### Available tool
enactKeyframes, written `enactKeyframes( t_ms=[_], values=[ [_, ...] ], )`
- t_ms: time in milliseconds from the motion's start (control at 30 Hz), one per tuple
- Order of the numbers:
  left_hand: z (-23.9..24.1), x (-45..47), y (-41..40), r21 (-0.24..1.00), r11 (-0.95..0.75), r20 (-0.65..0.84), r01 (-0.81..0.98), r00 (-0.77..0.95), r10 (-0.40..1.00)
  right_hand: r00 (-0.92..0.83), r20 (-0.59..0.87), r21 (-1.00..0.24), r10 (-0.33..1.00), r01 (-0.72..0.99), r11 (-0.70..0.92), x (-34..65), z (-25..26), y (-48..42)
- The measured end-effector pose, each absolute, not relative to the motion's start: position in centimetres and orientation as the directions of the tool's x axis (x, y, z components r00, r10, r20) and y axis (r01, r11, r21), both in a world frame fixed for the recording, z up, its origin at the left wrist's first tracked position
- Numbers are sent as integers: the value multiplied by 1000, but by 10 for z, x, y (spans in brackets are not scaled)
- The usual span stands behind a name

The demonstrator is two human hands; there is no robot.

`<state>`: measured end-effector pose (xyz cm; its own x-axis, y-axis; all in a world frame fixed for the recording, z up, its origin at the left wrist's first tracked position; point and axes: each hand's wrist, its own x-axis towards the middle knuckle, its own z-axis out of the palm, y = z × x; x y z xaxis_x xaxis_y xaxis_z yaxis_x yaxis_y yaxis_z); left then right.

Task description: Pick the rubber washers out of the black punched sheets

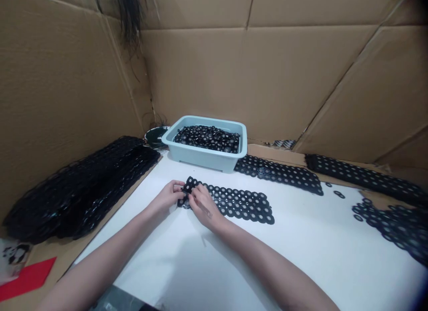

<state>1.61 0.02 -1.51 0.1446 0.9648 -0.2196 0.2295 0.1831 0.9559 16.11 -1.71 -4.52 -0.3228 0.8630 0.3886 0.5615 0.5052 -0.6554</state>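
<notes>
Both hands meet at the left end of a black punched sheet (234, 203) lying flat on the white table (301, 257), near the middle. The left hand (169, 196) is curled, fingers pinched on the sheet's left edge. The right hand (203, 206) is likewise closed, fingertips pressed on the same end; whether it grips a single ring or the sheet itself cannot be told.

The step in hand appears to be working rings free from the sheet, starting at this end. The next move would call for a steady hold with one hand while the other pulls cleanly, without tearing the web.

Just beyond stands a light blue tub (207, 159) filled with loose rings. A stack of black webbing (80, 190) lies far left; further punched strips (281, 173) lie right.
</notes>
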Motion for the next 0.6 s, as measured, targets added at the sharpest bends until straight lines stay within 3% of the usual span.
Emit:
enactKeyframes(
  t_ms=[233, 467, 600],
  values=[
    [-7, -5, 3, 895, 64, -260, 440, 400, 879, -294, 300, -842, 908, 365, 397, 172, -43, -13],
    [-7, -6, 4, 815, 53, -295, 576, 334, 895, -348, 262, -855, 900, 348, 384, 173, -41, -15],
    [-10, -3, 5, 821, 72, -293, 567, 310, 905, -348, 253, -846, 903, 374, 381, 172, -43, -14]
  ],
)
